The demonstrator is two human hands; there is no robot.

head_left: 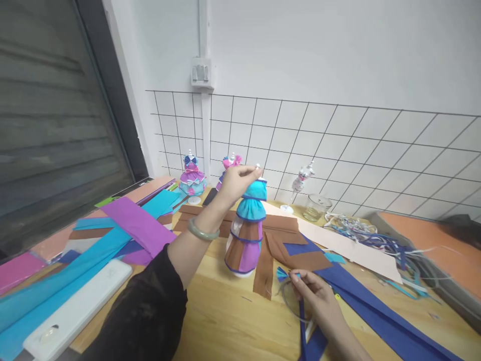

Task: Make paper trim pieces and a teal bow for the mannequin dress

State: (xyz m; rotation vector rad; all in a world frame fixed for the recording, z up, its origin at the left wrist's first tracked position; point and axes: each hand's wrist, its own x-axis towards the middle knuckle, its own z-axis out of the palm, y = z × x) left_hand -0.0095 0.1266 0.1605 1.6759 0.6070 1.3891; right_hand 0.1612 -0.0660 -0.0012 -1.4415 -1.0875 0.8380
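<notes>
A small dress form (250, 220) wears a tiered dress of turquoise, brown, purple and white with dark blue trim, and stands upright on the wooden table. My left hand (240, 183) is closed on the white knob at its top, thumb and finger pinched together. Lower right, my right hand (311, 291) pinches a small blue bow (282, 274) between thumb and fingers, apart from the dress. Beside that hand lie a thin grey loop (289, 303) and a dark blue strip (302, 326). Brown fabric (264, 273) lies just right of the dress base.
Fabric strips in purple (139, 223), turquoise and pink cover the left side, near a white long device (80, 311). Behind stand a dressed form (192, 178), a small bare form (300, 180) and a glass (316, 208). Tangled ribbons (353, 225) and a grey-edged orange tray (432, 250) are right.
</notes>
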